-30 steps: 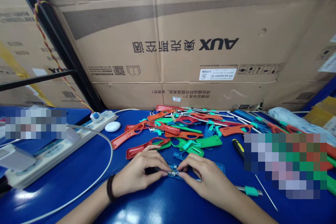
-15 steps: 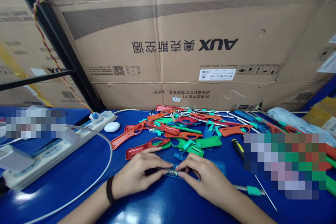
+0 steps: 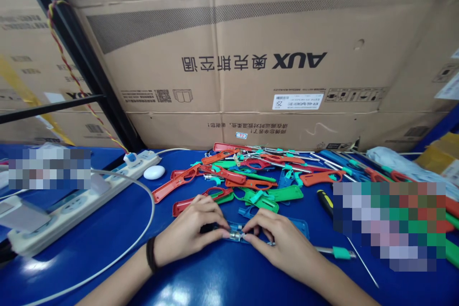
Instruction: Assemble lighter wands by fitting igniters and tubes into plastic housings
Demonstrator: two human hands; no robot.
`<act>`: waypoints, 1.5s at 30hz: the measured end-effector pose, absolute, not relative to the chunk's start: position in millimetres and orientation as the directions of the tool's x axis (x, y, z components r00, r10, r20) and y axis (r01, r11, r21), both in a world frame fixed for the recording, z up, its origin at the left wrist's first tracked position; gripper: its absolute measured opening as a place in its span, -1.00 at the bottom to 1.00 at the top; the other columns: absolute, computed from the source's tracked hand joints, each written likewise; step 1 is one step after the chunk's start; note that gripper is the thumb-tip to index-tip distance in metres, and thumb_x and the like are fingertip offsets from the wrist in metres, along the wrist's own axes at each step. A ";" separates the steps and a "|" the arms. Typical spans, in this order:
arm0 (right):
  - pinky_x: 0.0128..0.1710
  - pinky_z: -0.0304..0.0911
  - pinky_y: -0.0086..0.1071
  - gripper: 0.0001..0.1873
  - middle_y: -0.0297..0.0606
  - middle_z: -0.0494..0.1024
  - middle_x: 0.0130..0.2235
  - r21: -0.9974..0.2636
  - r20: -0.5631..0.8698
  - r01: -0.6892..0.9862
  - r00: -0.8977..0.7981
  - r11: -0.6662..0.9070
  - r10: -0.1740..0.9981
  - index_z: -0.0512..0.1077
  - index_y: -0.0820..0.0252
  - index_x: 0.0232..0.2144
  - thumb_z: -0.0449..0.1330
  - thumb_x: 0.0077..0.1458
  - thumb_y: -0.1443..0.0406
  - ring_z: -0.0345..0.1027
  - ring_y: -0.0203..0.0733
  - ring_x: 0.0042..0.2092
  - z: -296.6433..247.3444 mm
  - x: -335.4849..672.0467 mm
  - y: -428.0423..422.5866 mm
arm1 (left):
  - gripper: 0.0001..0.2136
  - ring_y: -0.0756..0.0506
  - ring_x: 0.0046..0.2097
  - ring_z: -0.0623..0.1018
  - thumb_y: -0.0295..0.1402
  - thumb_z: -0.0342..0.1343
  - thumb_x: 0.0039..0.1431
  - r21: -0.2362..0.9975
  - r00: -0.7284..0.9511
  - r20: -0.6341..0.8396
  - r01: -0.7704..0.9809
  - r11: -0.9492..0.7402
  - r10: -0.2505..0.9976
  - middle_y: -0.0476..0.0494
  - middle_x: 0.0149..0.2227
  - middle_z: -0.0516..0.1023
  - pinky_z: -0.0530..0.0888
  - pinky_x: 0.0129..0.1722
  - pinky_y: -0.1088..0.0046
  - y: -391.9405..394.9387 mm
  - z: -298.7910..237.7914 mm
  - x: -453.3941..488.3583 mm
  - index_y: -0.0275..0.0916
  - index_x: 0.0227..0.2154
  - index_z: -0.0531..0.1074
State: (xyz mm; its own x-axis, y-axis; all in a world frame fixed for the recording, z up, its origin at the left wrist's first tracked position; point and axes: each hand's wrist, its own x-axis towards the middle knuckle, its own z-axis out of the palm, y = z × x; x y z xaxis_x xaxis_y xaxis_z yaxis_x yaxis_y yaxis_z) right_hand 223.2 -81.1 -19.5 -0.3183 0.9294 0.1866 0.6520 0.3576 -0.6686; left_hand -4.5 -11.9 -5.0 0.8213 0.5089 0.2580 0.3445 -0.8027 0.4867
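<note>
Small metal fitting lies between the two sets of fingertips, low over the blue table. Left hand: thumb and index drawn narrow, pinched at the fitting's left end. Right hand: thumb and index likewise narrow, closed at its right end; from where I stand the exact contact there is too small to make out. Remaining fingers of both hands curl loosely.

Directly beneath and behind the fingertips: translucent blue lighter shell, its right end showing beyond the right knuckles. Dark band around the left wrist.

Just right of the right hand: metal tube with teal sleeve, lying flat. Farther right, screwdriver, black-and-yellow handle, shaft slanting toward the near side.

Just beyond the left fingers: red lighter shell. Beyond the right fingers: green lighter shell. Behind these, a heap of red, orange, green and blue shells mixed with metal tubes.

Well left of the left fingers: white oval object, curved white cable, white power strip. Backdrop past all fingers: cardboard box, AUX lettering upside down.
</note>
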 end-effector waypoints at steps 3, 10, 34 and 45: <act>-0.36 0.22 -0.47 -0.92 -0.36 0.46 -0.36 -0.667 0.178 0.660 -0.311 0.347 0.934 0.48 0.09 -0.31 0.19 0.12 0.33 0.36 -0.30 -0.36 -19.3 223.2 -81.1 | -0.87 -0.07 -0.21 0.47 -0.26 0.14 0.20 0.526 0.805 0.234 0.367 -0.767 0.545 -0.06 -0.30 0.54 0.30 -0.16 0.43 -11.7 -6.7 -4.7 -0.20 -0.31 0.50; -0.41 0.17 -0.48 -0.93 -0.39 0.47 -0.39 -0.661 0.173 0.670 -0.303 0.339 0.937 0.47 0.10 -0.34 0.17 0.12 0.34 0.31 -0.32 -0.42 -20.8 222.2 -80.1 | -0.92 -0.05 -0.24 0.47 -0.31 0.17 0.19 0.545 0.793 0.240 0.367 -0.753 0.560 -0.03 -0.32 0.55 0.31 -0.17 0.43 -13.8 -10.5 -3.8 -0.20 -0.30 0.48; -0.35 0.17 -0.48 -0.96 -0.41 0.45 -0.36 -0.658 0.202 0.665 -0.297 0.354 0.933 0.43 0.08 -0.33 0.17 0.13 0.30 0.35 -0.33 -0.35 -20.6 219.4 -82.6 | -0.86 -0.07 -0.23 0.44 -0.23 0.17 0.16 0.545 0.809 0.153 0.410 -0.731 0.568 -0.03 -0.33 0.49 0.25 -0.12 0.38 -14.8 -8.4 -3.3 -0.19 -0.35 0.49; -0.34 0.21 -0.44 -0.95 -0.38 0.41 -0.30 -0.612 0.192 0.709 -0.297 0.351 0.935 0.44 0.10 -0.34 0.16 0.12 0.30 0.39 -0.30 -0.32 -23.1 216.9 -85.1 | -0.86 -0.09 -0.16 0.42 -0.23 0.17 0.17 0.531 0.819 0.171 0.391 -0.752 0.547 -0.05 -0.27 0.49 0.27 -0.09 0.38 -15.4 -4.9 -1.5 -0.17 -0.28 0.48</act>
State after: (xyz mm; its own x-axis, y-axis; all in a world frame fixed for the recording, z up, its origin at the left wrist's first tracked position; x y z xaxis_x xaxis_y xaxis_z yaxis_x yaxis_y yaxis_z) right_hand 216.9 -85.1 -23.1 -0.2971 0.9353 0.1923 0.7088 0.3510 -0.6119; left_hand -1.5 -15.4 -4.9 0.8192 0.5473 0.1715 0.3913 -0.7519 0.5305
